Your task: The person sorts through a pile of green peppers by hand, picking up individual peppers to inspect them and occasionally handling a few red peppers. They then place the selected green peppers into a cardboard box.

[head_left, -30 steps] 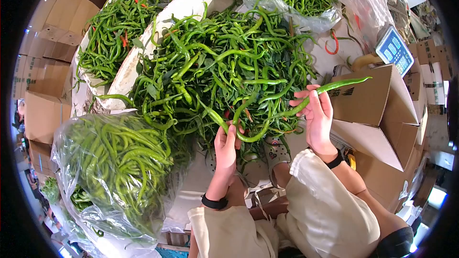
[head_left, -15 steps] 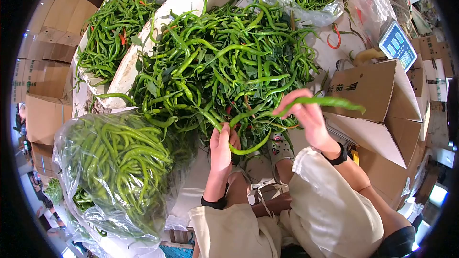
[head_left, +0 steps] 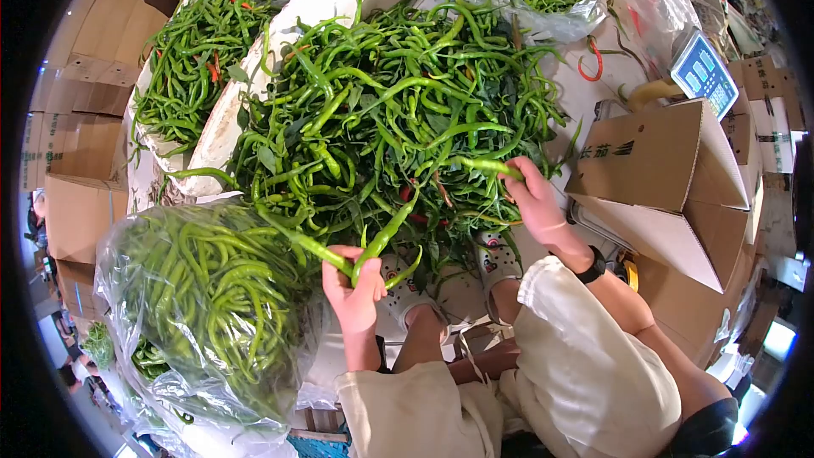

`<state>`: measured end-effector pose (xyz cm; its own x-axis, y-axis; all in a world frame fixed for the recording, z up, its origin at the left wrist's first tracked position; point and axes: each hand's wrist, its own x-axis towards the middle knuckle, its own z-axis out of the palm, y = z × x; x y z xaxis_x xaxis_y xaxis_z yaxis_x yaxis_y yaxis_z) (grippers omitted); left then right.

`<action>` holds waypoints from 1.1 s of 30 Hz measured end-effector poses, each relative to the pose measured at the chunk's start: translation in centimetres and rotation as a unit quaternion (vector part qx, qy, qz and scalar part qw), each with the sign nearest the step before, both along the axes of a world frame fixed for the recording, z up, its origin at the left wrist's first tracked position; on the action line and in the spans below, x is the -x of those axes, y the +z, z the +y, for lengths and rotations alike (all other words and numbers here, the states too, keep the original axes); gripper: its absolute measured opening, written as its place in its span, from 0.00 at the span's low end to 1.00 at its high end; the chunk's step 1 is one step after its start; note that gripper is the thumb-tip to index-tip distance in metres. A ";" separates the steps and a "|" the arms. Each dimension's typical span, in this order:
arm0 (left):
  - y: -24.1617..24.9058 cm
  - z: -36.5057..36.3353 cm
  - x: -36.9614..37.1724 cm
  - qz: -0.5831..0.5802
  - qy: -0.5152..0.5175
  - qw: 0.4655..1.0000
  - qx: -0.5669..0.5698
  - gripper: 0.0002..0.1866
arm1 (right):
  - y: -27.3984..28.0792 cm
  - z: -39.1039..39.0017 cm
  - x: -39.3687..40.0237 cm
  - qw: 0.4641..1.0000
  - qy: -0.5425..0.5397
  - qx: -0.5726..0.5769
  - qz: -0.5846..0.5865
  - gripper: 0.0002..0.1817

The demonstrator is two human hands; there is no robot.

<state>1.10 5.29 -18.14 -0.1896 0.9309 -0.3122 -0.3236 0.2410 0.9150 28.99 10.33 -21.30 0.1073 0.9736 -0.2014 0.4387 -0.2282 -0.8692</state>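
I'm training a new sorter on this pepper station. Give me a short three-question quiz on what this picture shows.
1. True or false: the left hand holds green peppers.
2. Where is the right hand? A) on the scale B) at the edge of the pepper pile C) inside the cardboard box
3. What covers the peppers at lower left?

Key: 1 true. 2 B; it grips one pepper. 3 A clear plastic bag.

The left hand (head_left: 354,293) is raised in a closed grip; the right hand (head_left: 530,195) reaches forward, fingers seemingly curled.
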 end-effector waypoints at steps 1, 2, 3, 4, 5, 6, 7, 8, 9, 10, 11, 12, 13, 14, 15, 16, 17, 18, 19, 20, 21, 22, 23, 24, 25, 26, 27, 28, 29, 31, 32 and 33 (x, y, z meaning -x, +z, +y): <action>0.3 -0.1 0.1 -0.010 0.010 1.000 -0.005 0.11 | -0.4 0.2 -0.3 0.999 -0.030 0.011 0.014 0.10; 0.0 -0.3 0.6 -0.055 0.009 0.998 -0.030 0.10 | -0.7 0.6 -0.7 0.998 -0.054 0.023 0.002 0.12; -0.3 -0.4 1.0 -0.101 0.008 0.993 -0.056 0.10 | -0.5 1.1 -1.0 0.998 -0.050 -0.014 -0.018 0.12; -0.2 -0.3 1.3 -0.118 -0.005 0.991 -0.060 0.10 | -0.2 1.8 -1.2 0.997 -0.047 -0.050 -0.039 0.13; -0.2 -0.3 1.6 -0.160 -0.018 0.986 -0.048 0.10 | 0.0 2.5 -1.5 0.993 -0.043 -0.087 -0.059 0.13; -0.3 -0.4 2.0 -0.201 -0.031 0.978 -0.036 0.11 | 0.1 3.5 -1.9 0.988 -0.019 -0.129 -0.084 0.14; -0.4 -0.5 2.2 -0.241 -0.044 0.969 -0.023 0.11 | 0.5 4.2 -2.0 0.987 0.008 -0.113 -0.117 0.15; -0.3 -0.5 2.2 -0.246 -0.058 0.967 -0.019 0.12 | 1.0 5.0 -1.9 0.983 0.035 -0.096 -0.150 0.16; -0.4 -0.6 2.2 -0.239 -0.064 0.969 -0.019 0.11 | 1.2 5.8 -1.7 0.978 0.063 -0.080 -0.181 0.17; -0.6 -0.7 2.2 -0.232 -0.069 0.970 -0.019 0.11 | 0.0 6.5 -1.5 0.967 0.079 -0.145 -0.196 0.17; -0.7 -0.7 2.2 -0.225 -0.073 0.972 -0.019 0.11 | -0.9 6.9 -1.5 0.961 0.090 -0.146 -0.216 0.16; -0.6 -0.7 2.2 -0.223 -0.071 0.972 -0.021 0.12 | -1.2 7.3 -1.2 0.955 0.102 -0.145 -0.236 0.15; -0.6 -0.7 2.2 -0.235 -0.061 0.970 -0.028 0.12 | -1.4 7.6 -1.1 0.949 0.114 -0.145 -0.255 0.14; -0.6 -0.7 2.3 -0.246 -0.052 0.967 -0.034 0.12 | -1.5 7.9 -1.0 0.949 0.113 -0.141 -0.259 0.12; -0.7 -0.8 2.4 -0.257 -0.041 0.965 -0.040 0.13 | -1.4 7.8 -0.9 0.953 0.093 -0.155 -0.245 0.13; -0.7 -0.8 2.6 -0.257 -0.046 0.964 -0.051 0.12 | -1.2 7.7 -0.8 0.956 0.072 -0.169 -0.231 0.13; -0.8 -0.7 2.7 -0.270 -0.037 0.961 -0.053 0.12 | -0.9 7.6 -0.7 0.958 0.051 -0.183 -0.216 0.14; -0.8 -0.7 2.8 -0.283 -0.029 0.957 -0.055 0.12 | -0.6 7.4 -0.7 0.957 0.019 -0.223 -0.186 0.15; -0.9 -0.7 2.9 -0.297 -0.020 0.953 -0.057 0.12 | 0.7 6.8 -0.5 0.973 -0.021 -0.180 -0.139 0.13; -1.1 -0.9 3.0 -0.309 -0.024 0.949 -0.062 0.13 | 1.3 6.2 -0.5 0.981 -0.045 -0.157 -0.099 0.11; -1.2 -0.9 3.1 -0.329 -0.029 0.941 -0.067 0.13 | 2.0 5.6 -0.5 0.987 -0.069 -0.135 -0.059 0.10; -1.2 -0.8 3.2 -0.350 -0.034 0.934 -0.071 0.13 | 3.4 5.2 0.0 0.988 -0.071 -0.132 0.038 0.08; -1.2 -0.8 3.2 -0.370 -0.039 0.925 -0.076 0.13 | 4.5 4.8 0.3 0.992 -0.021 -0.092 0.081 0.09; -1.0 -0.8 3.1 -0.380 -0.045 0.921 -0.073 0.13 | 5.6 4.4 0.6 0.991 0.029 -0.051 0.124 0.09; -0.7 -0.7 2.9 -0.389 -0.052 0.917 -0.070 0.13 | 6.0 4.0 0.9 0.983 0.078 -0.010 0.166 0.10; -0.6 -0.7 2.8 -0.398 -0.057 0.913 -0.067 0.13 | 5.6 3.7 1.8 0.978 0.144 -0.066 0.135 0.11; -0.5 -0.6 2.7 -0.400 -0.063 0.912 -0.063 0.13 | 5.4 3.6 2.7 0.965 0.209 -0.122 0.103 0.13; -0.4 -0.6 2.7 -0.401 -0.069 0.912 -0.060 0.13 | 5.6 3.7 3.0 0.960 0.270 -0.042 0.055 0.17; -0.3 -0.6 2.7 -0.401 -0.073 0.911 -0.057 0.13 | 5.2 3.8 3.7 0.959 0.280 -0.032 -0.023 0.17; -0.2 -0.5 2.7 -0.434 -0.057 0.899 -0.023 0.14 | 3.2 4.1 4.5 0.960 0.259 -0.107 0.025 0.13; -0.1 -0.5 2.7 -0.449 -0.049 0.892 -0.005 0.14 | 2.6 4.1 4.4 0.964 0.245 -0.098 0.017 0.12; -0.2 -0.5 2.7 -0.424 -0.040 0.904 0.024 0.15 | 3.2 4.4 4.5 0.969 0.231 -0.088 0.008 0.11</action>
